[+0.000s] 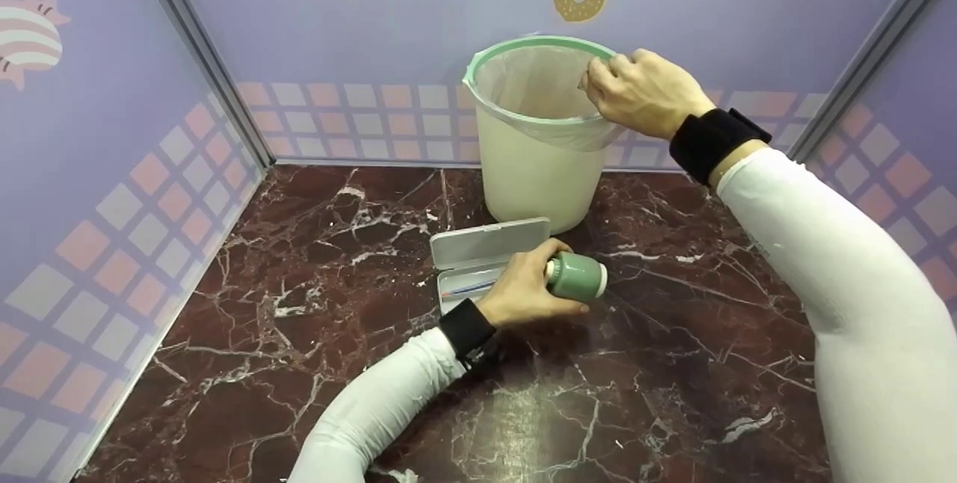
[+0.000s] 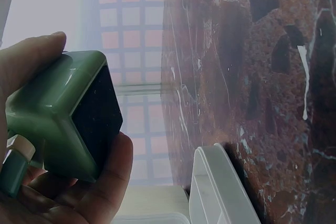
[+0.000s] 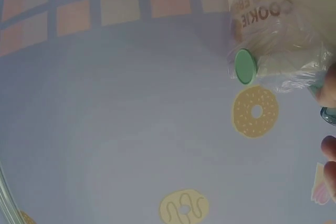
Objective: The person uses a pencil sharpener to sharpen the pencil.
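Observation:
My left hand point(image 1: 527, 288) grips a green pencil sharpener point(image 1: 576, 277) above the table, beside the pencil case. In the left wrist view, the sharpener point(image 2: 55, 106) shows a dark flat face and a small knob with a cream collar. My right hand point(image 1: 639, 90) is raised at the right rim of the bin point(image 1: 546, 169), fingers curled. Between those fingers, the right wrist view shows part of a small dark teal piece point(image 3: 329, 115), mostly hidden and cut off by the frame. The white pencil case point(image 1: 490, 244) lies with its lid up, a pencil point(image 1: 469, 288) inside.
A clear plastic liner point(image 1: 516, 79) folds over the bin's green rim. The bin stands against the patterned back wall point(image 1: 336, 34), just behind the pencil case. Side walls bound the dark marbled table point(image 1: 314, 363) left and right.

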Available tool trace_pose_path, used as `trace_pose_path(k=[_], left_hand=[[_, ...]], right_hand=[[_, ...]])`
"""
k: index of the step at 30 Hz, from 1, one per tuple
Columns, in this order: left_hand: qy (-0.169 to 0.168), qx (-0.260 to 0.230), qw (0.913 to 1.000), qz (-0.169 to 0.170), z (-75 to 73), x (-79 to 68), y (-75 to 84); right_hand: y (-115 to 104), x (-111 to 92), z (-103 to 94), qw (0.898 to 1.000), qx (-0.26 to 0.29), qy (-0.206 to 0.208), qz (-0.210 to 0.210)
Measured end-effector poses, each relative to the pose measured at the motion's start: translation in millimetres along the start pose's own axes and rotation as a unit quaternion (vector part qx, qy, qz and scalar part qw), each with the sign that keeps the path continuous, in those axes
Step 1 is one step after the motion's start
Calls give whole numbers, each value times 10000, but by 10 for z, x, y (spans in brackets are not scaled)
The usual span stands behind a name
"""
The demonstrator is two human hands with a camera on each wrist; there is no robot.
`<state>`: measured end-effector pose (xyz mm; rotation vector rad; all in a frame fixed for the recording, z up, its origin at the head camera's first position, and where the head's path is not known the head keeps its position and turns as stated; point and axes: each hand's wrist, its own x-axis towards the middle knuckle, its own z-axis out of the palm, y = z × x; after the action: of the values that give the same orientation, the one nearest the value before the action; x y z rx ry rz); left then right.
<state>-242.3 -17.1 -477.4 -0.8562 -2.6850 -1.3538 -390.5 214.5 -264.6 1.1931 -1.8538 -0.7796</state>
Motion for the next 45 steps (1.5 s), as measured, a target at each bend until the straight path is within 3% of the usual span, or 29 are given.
trace_pose_path(k=[8,12,15,18,22,26,30,37,45], left_hand=[[16,-3,10000,-19,0,-11,-15],[-8,-1,10000,-14,2,-15,-21],[-11,-20,10000,-18,4,-18,-24],[-15,-25,10000,-41,10,-21,-22],[-24,-40,10000,-75,16,-19,-29],[13,-33,9999,-115,19,-13,-40],[104,-66,9998,-164,16,-2,-50],[172,-182,9995,-208,2,7,-70],[361,-155,9987,-319,-31,4,-107]], right_hand=[[25,-8,-110,9978,207,-415,467],[33,-82,-141,9924,550,-433,1016],[30,-165,-143,9814,993,-416,1588],[12,-266,-125,9597,1560,-264,2322],[-37,-394,-85,9199,2125,152,3293],[-93,-506,-58,8830,2586,317,3905],[-156,-601,-63,8509,3104,371,4221],[-338,-851,-80,7957,3707,832,4718],[-693,-1146,-22,7617,4241,1595,4631]])
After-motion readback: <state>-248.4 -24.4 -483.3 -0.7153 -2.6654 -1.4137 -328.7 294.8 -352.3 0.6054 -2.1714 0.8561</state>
